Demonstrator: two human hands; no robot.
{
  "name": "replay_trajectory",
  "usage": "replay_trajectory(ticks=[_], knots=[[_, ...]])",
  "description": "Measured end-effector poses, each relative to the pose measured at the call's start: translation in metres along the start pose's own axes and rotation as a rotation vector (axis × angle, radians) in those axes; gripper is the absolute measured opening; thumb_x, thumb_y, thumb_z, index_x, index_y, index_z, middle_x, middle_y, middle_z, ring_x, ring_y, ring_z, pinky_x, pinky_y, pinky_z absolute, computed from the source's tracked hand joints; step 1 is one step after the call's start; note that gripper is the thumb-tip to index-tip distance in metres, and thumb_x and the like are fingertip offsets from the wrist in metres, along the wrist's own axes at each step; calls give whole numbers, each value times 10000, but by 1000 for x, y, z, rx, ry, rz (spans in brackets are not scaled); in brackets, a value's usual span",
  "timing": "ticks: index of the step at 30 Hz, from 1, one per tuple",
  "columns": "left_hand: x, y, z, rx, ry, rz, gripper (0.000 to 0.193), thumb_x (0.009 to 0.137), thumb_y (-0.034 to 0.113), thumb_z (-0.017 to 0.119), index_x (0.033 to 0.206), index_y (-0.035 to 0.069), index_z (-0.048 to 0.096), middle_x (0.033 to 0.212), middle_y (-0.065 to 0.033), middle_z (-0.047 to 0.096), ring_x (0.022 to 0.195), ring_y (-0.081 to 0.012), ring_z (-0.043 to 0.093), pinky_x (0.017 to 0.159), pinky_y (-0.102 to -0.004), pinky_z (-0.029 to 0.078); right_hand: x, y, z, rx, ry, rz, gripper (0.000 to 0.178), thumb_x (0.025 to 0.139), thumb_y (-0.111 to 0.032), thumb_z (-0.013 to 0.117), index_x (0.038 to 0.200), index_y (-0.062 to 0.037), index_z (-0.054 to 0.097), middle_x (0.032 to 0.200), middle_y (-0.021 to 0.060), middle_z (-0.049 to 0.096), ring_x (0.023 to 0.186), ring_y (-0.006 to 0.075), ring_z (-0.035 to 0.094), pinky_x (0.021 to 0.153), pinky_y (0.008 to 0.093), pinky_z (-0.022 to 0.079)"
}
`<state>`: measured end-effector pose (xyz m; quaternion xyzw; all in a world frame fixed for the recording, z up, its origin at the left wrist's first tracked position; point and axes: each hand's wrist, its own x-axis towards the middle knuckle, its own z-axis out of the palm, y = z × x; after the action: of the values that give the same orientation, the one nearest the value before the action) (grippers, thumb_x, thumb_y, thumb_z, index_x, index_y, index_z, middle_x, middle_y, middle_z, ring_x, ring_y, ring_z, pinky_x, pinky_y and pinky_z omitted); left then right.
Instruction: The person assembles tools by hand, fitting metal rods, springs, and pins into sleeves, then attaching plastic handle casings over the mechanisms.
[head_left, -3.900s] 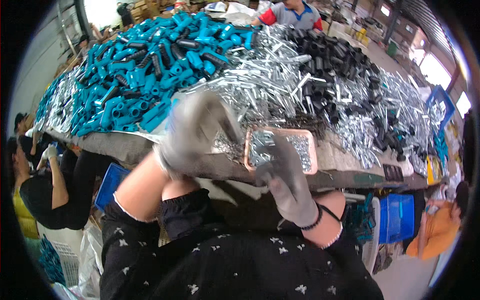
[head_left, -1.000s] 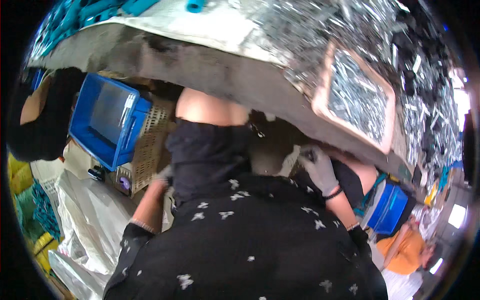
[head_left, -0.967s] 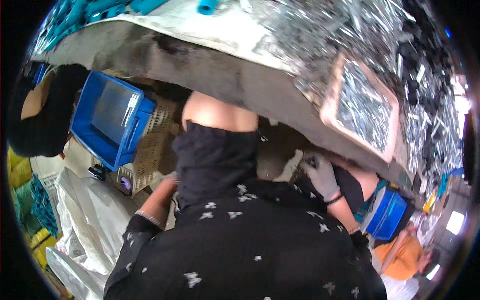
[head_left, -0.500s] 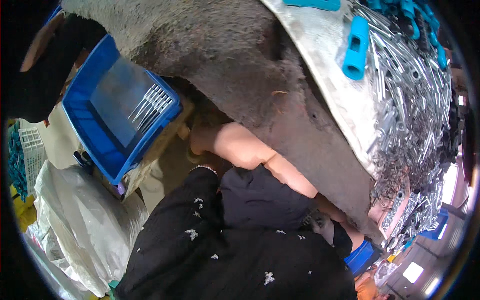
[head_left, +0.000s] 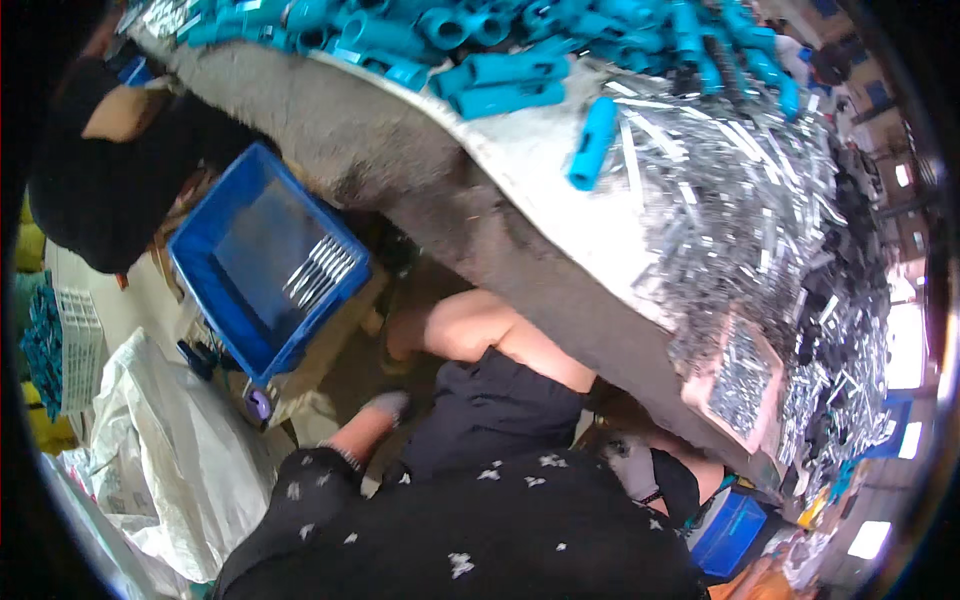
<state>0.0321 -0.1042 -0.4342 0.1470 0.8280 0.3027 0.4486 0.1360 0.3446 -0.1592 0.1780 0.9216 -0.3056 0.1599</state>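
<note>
My left hand (head_left: 384, 405), in a grey glove, hangs low below the table edge, a little right of a blue crate (head_left: 262, 262) that holds several thin metal rods. Only part of the glove shows and I cannot tell whether anything is in it. My right hand (head_left: 630, 466), also in a grey glove, rests by my lap under the table's edge (head_left: 560, 300), its fingers mostly hidden. A pink tray (head_left: 742, 376) of small metal parts sits on the table above that hand.
The table carries heaps of teal plastic tubes (head_left: 500, 60), shiny metal pieces (head_left: 720, 200) and black parts (head_left: 860, 260). A person in black (head_left: 100, 190) sits at the left. A white sack (head_left: 170, 480) lies on the floor; another blue crate (head_left: 730, 530) stands lower right.
Both hands came down from the pink tray on the table to below its edge. The view swung down and left, bringing the blue crate with rods nearer the middle.
</note>
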Motion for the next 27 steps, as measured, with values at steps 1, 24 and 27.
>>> replay_trajectory(ticks=[1, 24, 27], knots=[[-59, 67, -71, 183, -8, -334, 279, 879, 219, 645, 1094, 60, 722, 1206, -232, 670, 1090, -347, 665, 933, -441, 520, -5, -11, -7, 20, 54, 0, 233, 815, -166, 724, 989, -16, 690, 995, 224, 669, 983, 385, 635, 866, 447, 505], [-232, 405, -127, -600, -226, 557, 111, 896, 94, 707, 944, 19, 640, 832, -33, 641, 581, -96, 573, 533, -245, 440, -126, -99, -106, 648, 306, -772, 153, 874, -55, 745, 1002, -14, 672, 991, 116, 709, 883, 215, 689, 801, 312, 533], [-223, 397, -138, -613, -219, 545, 118, 900, 109, 709, 958, 30, 643, 831, -28, 635, 593, -93, 572, 540, -243, 441, -122, -92, -112, 925, 227, -617, 207, 849, -42, 752, 1044, -10, 690, 1029, 123, 717, 930, 231, 691, 832, 318, 535]])
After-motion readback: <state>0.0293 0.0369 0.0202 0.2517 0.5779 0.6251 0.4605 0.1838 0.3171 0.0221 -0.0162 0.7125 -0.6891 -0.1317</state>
